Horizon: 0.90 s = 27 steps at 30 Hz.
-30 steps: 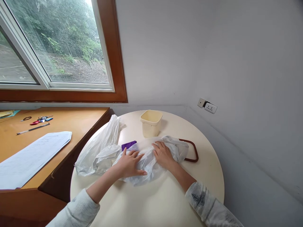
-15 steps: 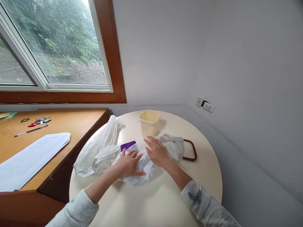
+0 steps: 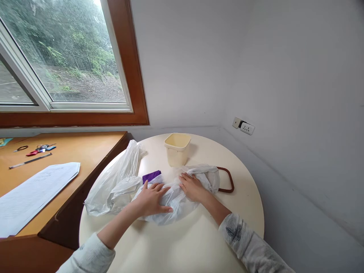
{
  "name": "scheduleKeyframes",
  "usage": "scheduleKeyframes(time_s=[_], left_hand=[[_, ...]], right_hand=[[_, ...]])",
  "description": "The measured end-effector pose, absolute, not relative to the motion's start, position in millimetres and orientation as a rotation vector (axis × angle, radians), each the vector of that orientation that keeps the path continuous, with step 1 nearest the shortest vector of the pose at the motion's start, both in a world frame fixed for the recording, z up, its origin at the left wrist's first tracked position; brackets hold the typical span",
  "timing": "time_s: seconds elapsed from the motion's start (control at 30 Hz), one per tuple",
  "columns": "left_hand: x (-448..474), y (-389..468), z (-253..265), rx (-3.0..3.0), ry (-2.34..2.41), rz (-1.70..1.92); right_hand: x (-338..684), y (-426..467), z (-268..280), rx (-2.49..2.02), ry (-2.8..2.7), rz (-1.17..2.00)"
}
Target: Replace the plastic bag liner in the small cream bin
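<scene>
A crumpled white plastic bag (image 3: 178, 206) lies across the middle of the round table. On its left part rests my left hand (image 3: 152, 200), palm down with fingers spread and thumb out. My right hand (image 3: 193, 188) lies on the bag's right part, fingers stretched over the plastic. A small purple folded or rolled piece (image 3: 151, 176) sits just beyond my left fingertips, partly covered by the bag. From the bag's right end sticks out a brown rounded frame (image 3: 231, 180), its other side under the plastic.
Another white plastic bag (image 3: 121, 185) is spread at the table's left. A cream square bin (image 3: 174, 156) stands at the back of the round table (image 3: 182, 250). To the left, a wooden desk (image 3: 93, 146) holds papers (image 3: 42, 193), a pen (image 3: 30, 160) and keys (image 3: 42, 148).
My right hand has come down and slightly toward me onto the bag, whose right part now looks more spread out. My left hand stays on the bag. The view has shifted slightly.
</scene>
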State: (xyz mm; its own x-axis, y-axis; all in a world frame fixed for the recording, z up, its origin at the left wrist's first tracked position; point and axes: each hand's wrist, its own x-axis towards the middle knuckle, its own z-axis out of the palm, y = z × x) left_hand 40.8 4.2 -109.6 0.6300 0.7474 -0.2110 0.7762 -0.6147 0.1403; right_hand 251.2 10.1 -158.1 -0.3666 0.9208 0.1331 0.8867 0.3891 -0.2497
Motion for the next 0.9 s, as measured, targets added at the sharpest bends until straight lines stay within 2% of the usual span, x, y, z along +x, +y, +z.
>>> scheduleKeyframes(time_s=[0.1, 0.2, 0.37, 0.5, 0.67, 0.9], left_hand=[[40.6, 4.1, -109.2, 2.638, 1.236, -0.189], [40.6, 3.9, -107.9, 2.641, 1.232, -0.187], [40.4, 3.2, -107.9, 2.635, 1.233, -0.186], [41.2, 1.4, -105.8, 2.649, 1.246, -0.157], [41.2, -1.5, -91.2, 2.633, 1.185, -0.113], [55.7, -0.2, -77.5, 2.37, 1.223, 0.244]], right_hand=[[255.5, 4.0, -136.1, -1.479, -2.443, 0.12], [272.5, 8.8, -118.0, -1.442, -2.478, -0.109], [312.8, 30.6, -113.6, -1.815, -2.64, -0.181], [322.3, 34.3, -111.4, -2.0, -2.482, -0.264], [317.1, 32.9, -89.1, -2.018, -2.341, -0.213], [301.9, 23.9, -33.3, -1.871, -2.257, 0.168]])
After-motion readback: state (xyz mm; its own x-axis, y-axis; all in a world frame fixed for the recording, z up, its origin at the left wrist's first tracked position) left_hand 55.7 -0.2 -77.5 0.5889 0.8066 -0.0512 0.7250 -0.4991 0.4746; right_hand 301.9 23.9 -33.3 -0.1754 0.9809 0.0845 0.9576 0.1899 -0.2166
